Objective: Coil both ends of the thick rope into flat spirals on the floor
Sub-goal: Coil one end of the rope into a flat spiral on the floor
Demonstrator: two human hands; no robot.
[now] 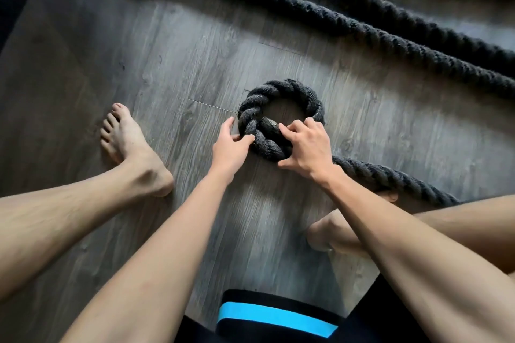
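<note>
A thick black twisted rope (281,92) lies on the grey wood floor, its end bent into one small ring in the middle of the view. The capped rope end (269,127) points into the ring's near side. My left hand (232,145) grips the ring's left near edge, thumb and fingers curled on the rope. My right hand (306,147) holds the ring's right near part, fingers curled over it beside the capped end. From under my right hand the rope runs off to the right (395,175).
Two more runs of the same rope (362,28) cross the floor diagonally at the top right. My bare left foot (125,142) rests to the left of the ring, my right foot (328,231) near my right forearm. A dark wall edge lines the far left.
</note>
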